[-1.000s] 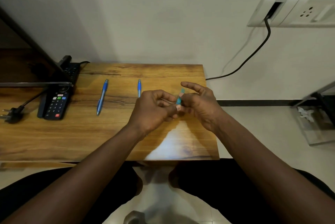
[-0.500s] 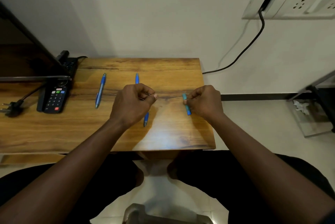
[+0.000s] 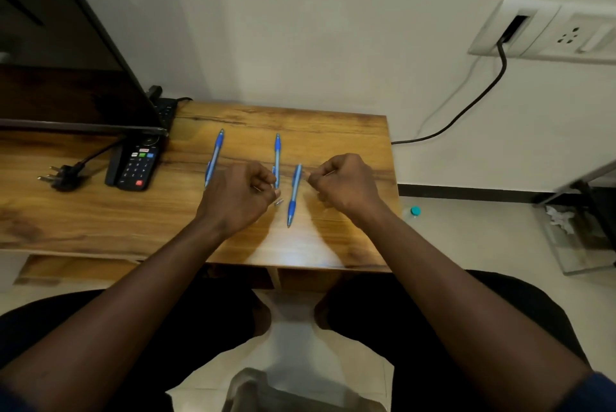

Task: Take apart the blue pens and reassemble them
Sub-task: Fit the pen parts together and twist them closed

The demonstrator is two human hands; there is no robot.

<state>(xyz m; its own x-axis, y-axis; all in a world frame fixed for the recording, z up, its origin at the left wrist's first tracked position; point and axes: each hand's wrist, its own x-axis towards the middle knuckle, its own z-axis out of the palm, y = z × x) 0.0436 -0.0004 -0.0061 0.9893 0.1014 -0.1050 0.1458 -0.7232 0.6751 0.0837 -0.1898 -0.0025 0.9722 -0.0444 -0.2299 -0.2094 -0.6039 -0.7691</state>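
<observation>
Three blue pens lie on the wooden table [image 3: 100, 211]: one at the left [image 3: 214, 158], one in the middle [image 3: 277, 158], and one tilted between my hands [image 3: 293, 195]. My left hand [image 3: 236, 201] is closed into a fist just left of the tilted pen, with a small silvery pen piece [image 3: 278, 202] at its fingertips. My right hand [image 3: 346, 185] is also closed, right of that pen, and pinches a thin rod-like pen part [image 3: 328, 173]. Whatever else the fists hold is hidden.
A black remote [image 3: 138, 165] and a loose plug [image 3: 61, 175] lie at the left, under a dark screen edge [image 3: 83, 126]. A cable [image 3: 466, 108] runs from the wall socket [image 3: 533, 31]. A small bottle [image 3: 413, 211] stands on the floor by the table's right edge.
My hands went from joined on a pen part to pulled apart, then closer in. The blue piece in my right hand is no longer visible. The view shifted downward.
</observation>
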